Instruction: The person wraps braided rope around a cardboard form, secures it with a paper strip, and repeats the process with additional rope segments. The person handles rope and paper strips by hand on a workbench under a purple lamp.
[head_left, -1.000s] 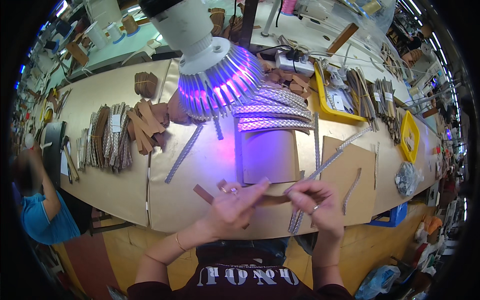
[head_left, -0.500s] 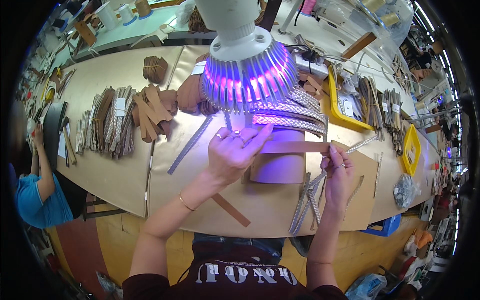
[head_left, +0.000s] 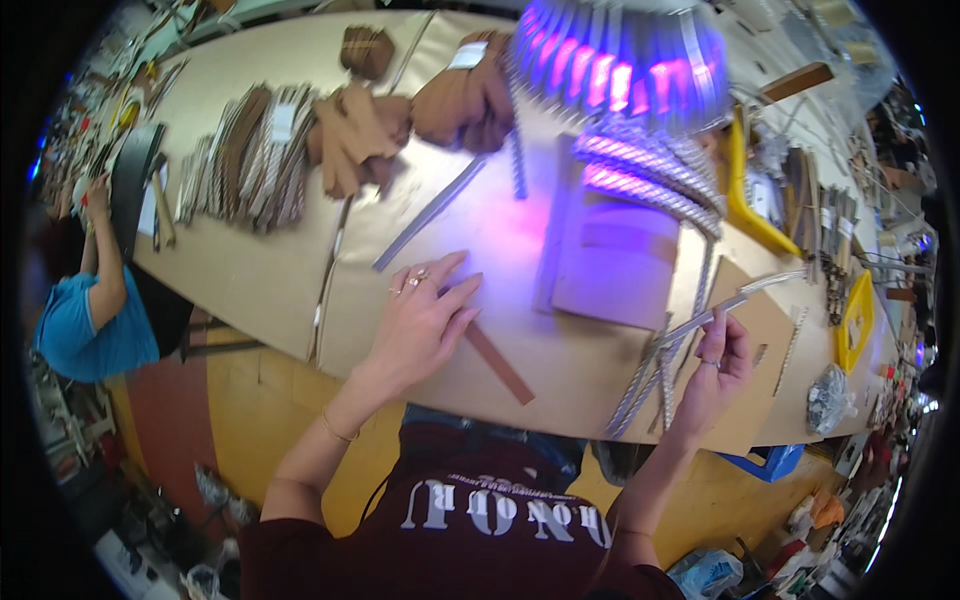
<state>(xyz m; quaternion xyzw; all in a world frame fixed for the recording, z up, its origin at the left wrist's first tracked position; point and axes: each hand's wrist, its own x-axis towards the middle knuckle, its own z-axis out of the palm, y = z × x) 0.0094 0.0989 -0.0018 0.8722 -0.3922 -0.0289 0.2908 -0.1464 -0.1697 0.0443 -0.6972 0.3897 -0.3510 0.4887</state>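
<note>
My left hand (head_left: 425, 315) hovers over the table with its fingers apart. Its thumb is at the upper end of a flat brown strip (head_left: 502, 363); whether they touch I cannot tell. Over on the right, my right hand (head_left: 718, 370) is closed, thumb and fingertips pinching a grey braided strip (head_left: 704, 318) that slants up to the right. More braided strips (head_left: 640, 392) lie beside that hand. Between my hands sits a tan curved panel (head_left: 615, 285) under purple light, with a brownish band across it. Thick silver braids (head_left: 650, 185) lie along its far edge.
A finned lamp (head_left: 620, 70) hangs above the far side. Bundles of brown strips (head_left: 465, 100) and braided strips (head_left: 250, 160) stand at the back left. Yellow trays (head_left: 856, 318) and a cardboard sheet (head_left: 745, 400) are at the right. A person in blue (head_left: 95, 325) works at far left.
My hands have moved apart and no longer stretch a brown strip between them. The left hand has dropped toward the strip on the table; the right has taken a braided strip. The view has shifted.
</note>
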